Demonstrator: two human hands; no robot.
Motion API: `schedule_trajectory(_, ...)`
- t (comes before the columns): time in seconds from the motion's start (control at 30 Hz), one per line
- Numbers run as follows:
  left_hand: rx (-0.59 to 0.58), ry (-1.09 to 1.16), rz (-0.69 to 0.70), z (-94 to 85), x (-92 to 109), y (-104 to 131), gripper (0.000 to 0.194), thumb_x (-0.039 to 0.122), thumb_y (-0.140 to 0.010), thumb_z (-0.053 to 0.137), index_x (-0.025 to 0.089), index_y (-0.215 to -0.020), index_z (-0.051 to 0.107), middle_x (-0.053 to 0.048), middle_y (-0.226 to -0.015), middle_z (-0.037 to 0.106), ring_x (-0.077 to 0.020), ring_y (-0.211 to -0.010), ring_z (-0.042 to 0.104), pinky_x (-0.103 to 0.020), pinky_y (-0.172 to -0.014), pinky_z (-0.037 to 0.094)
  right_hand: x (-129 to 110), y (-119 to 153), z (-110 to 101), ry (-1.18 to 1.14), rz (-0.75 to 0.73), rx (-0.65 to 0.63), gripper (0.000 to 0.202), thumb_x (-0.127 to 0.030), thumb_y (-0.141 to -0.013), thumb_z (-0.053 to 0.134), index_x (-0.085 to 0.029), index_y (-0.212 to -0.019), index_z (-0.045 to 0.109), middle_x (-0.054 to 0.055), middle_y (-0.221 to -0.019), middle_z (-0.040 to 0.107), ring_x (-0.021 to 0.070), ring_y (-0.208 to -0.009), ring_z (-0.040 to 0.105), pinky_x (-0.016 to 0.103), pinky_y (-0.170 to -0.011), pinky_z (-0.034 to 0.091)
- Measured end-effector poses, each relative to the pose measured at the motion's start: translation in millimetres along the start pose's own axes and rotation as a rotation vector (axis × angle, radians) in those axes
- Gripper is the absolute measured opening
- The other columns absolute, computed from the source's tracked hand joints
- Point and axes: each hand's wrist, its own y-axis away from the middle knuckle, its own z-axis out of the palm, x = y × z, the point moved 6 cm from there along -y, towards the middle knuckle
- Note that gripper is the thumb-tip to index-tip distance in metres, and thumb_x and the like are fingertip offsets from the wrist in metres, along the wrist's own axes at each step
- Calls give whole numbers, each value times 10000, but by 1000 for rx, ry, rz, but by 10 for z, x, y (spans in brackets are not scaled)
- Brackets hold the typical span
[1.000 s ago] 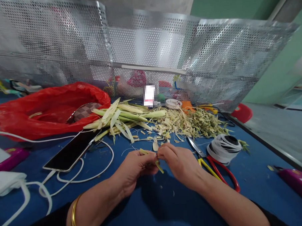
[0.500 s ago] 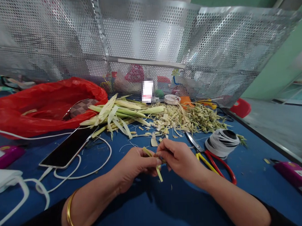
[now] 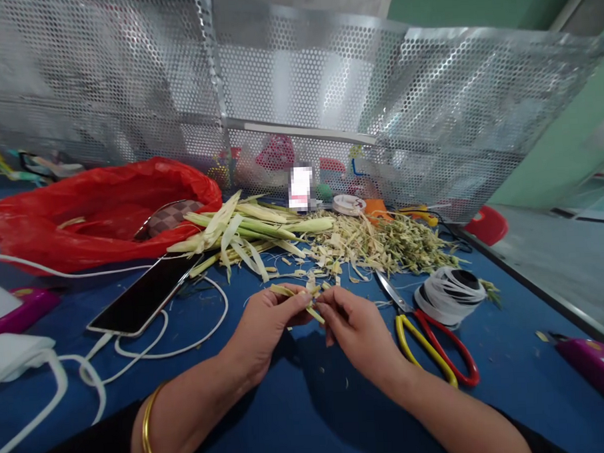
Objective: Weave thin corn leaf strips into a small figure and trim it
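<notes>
My left hand (image 3: pixel 271 328) pinches a folded yellow-green strip of corn husk (image 3: pixel 314 314) between thumb and fingers, with one end poking out above the hand. Close against it, my right hand (image 3: pixel 359 325) has its thumb and fingertips pressed together at the strip's other side. Whether those fingertips grip the husk itself or a thin thread is too small to make out. Beyond the hands lie a pile of husk leaves (image 3: pixel 252 229), pale husk scraps (image 3: pixel 337 248) and small dried knotted pieces (image 3: pixel 413 245).
Scissors (image 3: pixel 451 337) with red and yellow handles lie right of my right hand, beside a spool of white string (image 3: pixel 442 299). A phone (image 3: pixel 142 297) with a white cable (image 3: pixel 222 303) lies left. Behind are a red plastic bag (image 3: pixel 97 242) and a perforated metal screen (image 3: pixel 295 80).
Both hands have moved slightly up and away from me, and the husk strip between them has tilted. The whole view has shifted a little.
</notes>
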Motion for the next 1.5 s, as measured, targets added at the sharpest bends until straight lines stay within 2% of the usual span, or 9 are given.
schedule_trajectory(0.13,62,-39,37,-22,29,5,235,326,-605,805,151,-713,692,10,-691,654,-102,-620,566,-217,-637,458,-190,76,-36,469,-344,77,216,-203,-938,391,-210,-889,602,41,-793,635,142,-636,581,239,-585,402)
schedule_trajectory(0.27,77,-66,41,-21,52,21,249,315,-603,806,138,-757,723,-18,-710,679,-113,-637,565,-223,-643,457,-278,88,-31,721,-489,95,244,-128,-919,388,-210,-897,617,54,-860,633,155,-686,580,241,-596,385)
schedule_trajectory(0.57,48,-67,59,-19,22,2,252,314,-621,788,129,-779,720,-40,-734,690,-156,-709,598,-269,-718,478,-300,105,15,813,-597,46,235,-96,-905,397,-185,-837,604,44,-761,599,155,-614,489,265,-599,347)
schedule_trajectory(0.73,47,-221,97,-9,36,-4,225,306,-643,755,119,-764,720,-42,-706,688,-139,-668,561,-247,-664,446,-335,118,6,718,-657,37,275,-83,-910,351,-184,-821,591,45,-739,576,162,-639,482,263,-594,353)
schedule_trajectory(1.07,-236,-397,-32,134,-22,68,157,270,-659,690,135,-730,728,-6,-645,650,-132,-632,544,-258,-677,430,-325,13,-165,497,-530,-11,218,-153,-937,412,-174,-806,585,49,-785,586,156,-716,532,262,-653,406)
schedule_trajectory(1.17,-246,-410,-42,157,-4,87,113,221,-644,696,148,-723,663,11,-637,644,-135,-648,571,-252,-675,432,-282,-14,-190,362,-453,-27,179,-152,-917,464,-184,-795,591,31,-797,601,139,-725,553,247,-660,414)
schedule_trajectory(1.27,-232,-367,-28,173,29,95,231,175,-614,730,185,-742,539,58,-578,603,-114,-592,564,-221,-602,415,-222,-49,-203,190,-363,-7,145,-150,-874,542,-192,-747,597,4,-767,608,120,-711,555,233,-660,416)
schedule_trajectory(1.4,-234,-309,35,182,60,91,334,155,-607,762,202,-738,458,98,-544,567,-82,-533,548,-192,-562,401,-30,-122,-157,-169,-64,-23,100,-189,-768,652,-192,-705,574,-42,-631,565,98,-587,514,222,-571,413)
schedule_trajectory(1.5,-279,-217,58,206,58,94,321,167,-626,773,202,-810,513,55,-663,677,-118,-649,646,-214,-644,459,123,-138,-77,-451,193,-68,196,-262,-678,722,-184,-692,542,-60,-570,544,92,-518,510,225,-524,424)
